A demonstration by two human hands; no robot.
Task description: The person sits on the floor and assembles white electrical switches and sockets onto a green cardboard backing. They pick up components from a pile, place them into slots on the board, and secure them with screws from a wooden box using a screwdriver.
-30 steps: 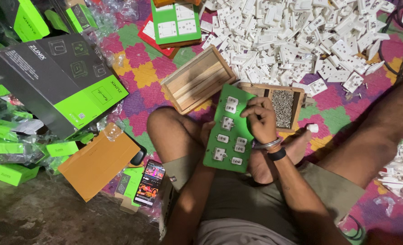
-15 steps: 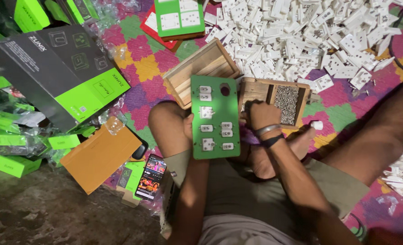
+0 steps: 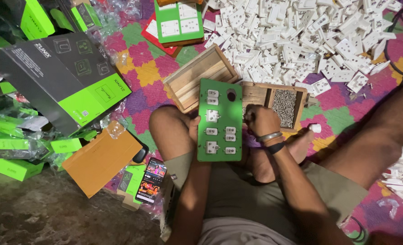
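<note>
Fitting step: left hand (image 3: 193, 129) grips green rectangular switch panel (image 3: 220, 120) at nine o'clock — right hand (image 3: 260, 120) is closed at its three o'clock edge; next move needs steady alignment.

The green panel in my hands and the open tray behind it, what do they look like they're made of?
Green panel: probably painted board or plastic, flat with an even matte colour; the pictures leave it open. Open tray: bare wood, unfinished, with visible grain and plank joints.
</note>
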